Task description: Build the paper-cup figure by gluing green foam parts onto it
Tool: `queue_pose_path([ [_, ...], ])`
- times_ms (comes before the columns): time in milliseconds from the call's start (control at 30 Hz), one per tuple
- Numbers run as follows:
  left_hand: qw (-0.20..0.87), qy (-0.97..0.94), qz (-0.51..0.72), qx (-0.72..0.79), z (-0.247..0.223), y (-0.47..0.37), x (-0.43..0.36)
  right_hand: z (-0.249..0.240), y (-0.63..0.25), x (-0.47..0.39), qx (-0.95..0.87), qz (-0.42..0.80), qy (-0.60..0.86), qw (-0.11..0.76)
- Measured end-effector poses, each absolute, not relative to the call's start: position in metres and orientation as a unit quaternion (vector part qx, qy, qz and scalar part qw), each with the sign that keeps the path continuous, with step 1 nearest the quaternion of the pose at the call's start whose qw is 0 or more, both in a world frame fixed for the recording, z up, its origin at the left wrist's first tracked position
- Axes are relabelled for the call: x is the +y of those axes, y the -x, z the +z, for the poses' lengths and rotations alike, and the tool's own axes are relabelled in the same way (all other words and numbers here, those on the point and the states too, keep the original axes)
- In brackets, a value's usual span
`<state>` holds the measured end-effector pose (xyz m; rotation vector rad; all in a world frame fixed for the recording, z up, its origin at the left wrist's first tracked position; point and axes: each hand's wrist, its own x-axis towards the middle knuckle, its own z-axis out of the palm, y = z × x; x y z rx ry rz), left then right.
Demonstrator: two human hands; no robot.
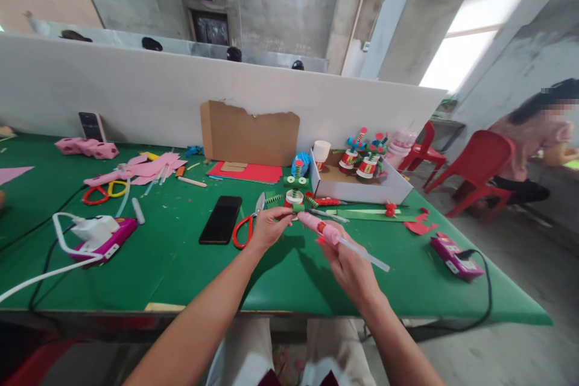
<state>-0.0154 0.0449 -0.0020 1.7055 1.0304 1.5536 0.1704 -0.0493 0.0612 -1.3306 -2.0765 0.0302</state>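
Note:
In my right hand (347, 259) is a pink glue gun (320, 227), with a clear glue stick (364, 253) jutting from its back end. Its nozzle points left at a small green paper piece (298, 208). My left hand (271, 226) pinches that piece by its left side. Just behind stands a paper-cup figure (294, 196) with a green head and coiled green paper arms. Orange-handled scissors (244, 230) lie left of my left hand, close to a black phone (221, 219).
Behind, a white box (362, 192) holds several cup figures. Green paper strips (375, 216) and red scraps (420, 224) lie to the right. Purple power strips (456, 258) with cables sit at both sides. A cardboard piece (251, 132) leans on the white partition (158, 84). Another person (538, 132) sits at right.

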Motion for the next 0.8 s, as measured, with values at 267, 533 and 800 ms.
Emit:
queue_pose_path([
  [267,0.308,-0.643,0.584,0.388,-0.0023,0.0154,0.0451,0.06,-0.1699,-0.0511,-0.792,-0.015,0.523,0.315],
  [533,0.319,-0.63,0.59,0.392,-0.0019,0.015,0.0444,0.0611,-0.1699,-0.0523,-0.791,-0.021,0.531,0.305],
  [800,0.315,-0.638,0.586,0.388,-0.0006,0.0158,0.0446,0.0605,-0.1688,-0.0532,-0.788,-0.011,0.533,0.309],
])
